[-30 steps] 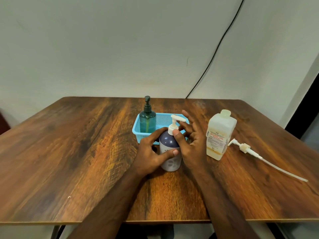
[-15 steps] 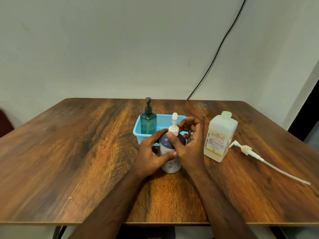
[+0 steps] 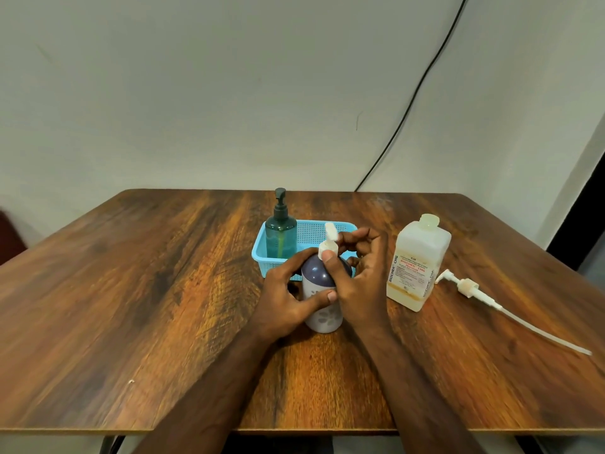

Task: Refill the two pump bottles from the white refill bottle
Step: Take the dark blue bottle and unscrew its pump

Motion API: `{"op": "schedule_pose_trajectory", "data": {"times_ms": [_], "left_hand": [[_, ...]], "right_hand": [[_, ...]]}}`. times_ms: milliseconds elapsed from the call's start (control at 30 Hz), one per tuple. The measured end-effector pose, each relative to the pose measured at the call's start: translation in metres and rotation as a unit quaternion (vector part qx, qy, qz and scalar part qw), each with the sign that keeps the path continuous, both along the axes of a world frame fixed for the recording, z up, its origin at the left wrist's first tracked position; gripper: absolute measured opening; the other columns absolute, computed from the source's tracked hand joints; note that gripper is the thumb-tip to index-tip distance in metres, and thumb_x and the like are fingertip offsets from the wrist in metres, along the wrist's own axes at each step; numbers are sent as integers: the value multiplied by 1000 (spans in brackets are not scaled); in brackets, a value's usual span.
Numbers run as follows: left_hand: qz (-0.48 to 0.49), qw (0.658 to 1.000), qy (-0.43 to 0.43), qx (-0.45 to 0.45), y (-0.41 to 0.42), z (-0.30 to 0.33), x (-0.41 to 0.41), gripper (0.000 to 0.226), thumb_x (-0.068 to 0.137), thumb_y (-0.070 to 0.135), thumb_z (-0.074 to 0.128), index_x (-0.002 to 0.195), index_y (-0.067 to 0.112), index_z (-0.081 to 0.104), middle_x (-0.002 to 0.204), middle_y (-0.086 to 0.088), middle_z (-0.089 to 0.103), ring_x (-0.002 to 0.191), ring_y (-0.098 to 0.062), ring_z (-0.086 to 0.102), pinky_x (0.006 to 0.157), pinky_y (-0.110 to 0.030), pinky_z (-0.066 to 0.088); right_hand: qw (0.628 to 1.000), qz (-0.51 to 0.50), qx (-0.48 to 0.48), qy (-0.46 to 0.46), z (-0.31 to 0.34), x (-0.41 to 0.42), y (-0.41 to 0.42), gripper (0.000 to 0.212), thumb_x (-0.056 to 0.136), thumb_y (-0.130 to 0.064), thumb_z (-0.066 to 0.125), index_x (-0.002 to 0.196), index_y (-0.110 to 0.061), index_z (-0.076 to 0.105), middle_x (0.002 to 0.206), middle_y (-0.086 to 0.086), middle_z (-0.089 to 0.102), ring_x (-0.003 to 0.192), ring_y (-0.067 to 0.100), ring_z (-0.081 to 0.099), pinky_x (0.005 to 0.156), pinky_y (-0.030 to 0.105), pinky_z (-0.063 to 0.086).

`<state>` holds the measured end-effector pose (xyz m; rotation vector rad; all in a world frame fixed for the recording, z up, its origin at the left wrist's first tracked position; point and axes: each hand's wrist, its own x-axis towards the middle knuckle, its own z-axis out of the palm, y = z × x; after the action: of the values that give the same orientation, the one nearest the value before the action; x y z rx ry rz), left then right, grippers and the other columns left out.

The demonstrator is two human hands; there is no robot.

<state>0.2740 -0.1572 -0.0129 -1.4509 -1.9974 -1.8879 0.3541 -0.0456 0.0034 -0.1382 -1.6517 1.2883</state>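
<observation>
Head view: the purple pump bottle [image 3: 322, 299] stood upright on the table [image 3: 147, 290], long axis vertical, directly in front of us and between both hands, just in front of the blue basket [image 3: 314, 235]. Our left hand [image 3: 288, 296] wrapped its body, thumb across the front. Our right hand [image 3: 357, 276] pinched the white pump collar [image 3: 328, 248], thumb in front, fingers curled behind. The white refill bottle [image 3: 417, 263], uncapped, stood just to the right, nearer the right hand; its removed pump [image 3: 468, 286] lay beyond. The green pump bottle [image 3: 281, 232] stood in the basket.
</observation>
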Motion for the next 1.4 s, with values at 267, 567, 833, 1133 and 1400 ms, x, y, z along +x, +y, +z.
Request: {"op": "schedule_pose_trajectory", "data": {"times_ms": [267,567,833,1133,1400], "left_hand": [[-8,1000,-2,2,-1,0,0,67,72,39,81,132,38,50,128,32,58,119,0,58,86,-13,51],[-16,1000,-9,17,1,-1,-2,69,71,38,83,133,29,54,127,13,65,117,-12,63,86,-21,54],[-10,1000,1,8,-1,1,-1,64,72,38,81,128,41,51,126,30,60,117,-3,60,84,-14,52],[-12,1000,-4,9,1,-3,-2,67,71,42,82,132,25,57,124,17,65,116,-9,62,85,-19,54],[10,1000,-7,-13,-1,1,2,63,70,47,81,127,43,54,123,25,63,114,-4,61,82,-17,53]], "right_hand": [[1000,-3,20,-9,0,1,-1,46,87,-14,75,119,-27,45,110,-10,60,113,18,61,88,27,56],[998,53,-23,13,-1,2,2,30,99,-2,52,129,-2,47,115,-27,64,112,7,63,87,26,55],[999,-27,10,-21,-2,-1,2,49,81,-13,81,114,-20,46,105,-5,63,106,14,64,85,25,56],[999,-17,-42,22,19,1,5,38,89,-11,73,113,-20,46,112,0,69,106,15,69,81,30,59],[992,-24,-85,95,76,13,23,34,90,-7,71,105,-26,47,98,-13,71,96,14,70,81,36,57]]}}
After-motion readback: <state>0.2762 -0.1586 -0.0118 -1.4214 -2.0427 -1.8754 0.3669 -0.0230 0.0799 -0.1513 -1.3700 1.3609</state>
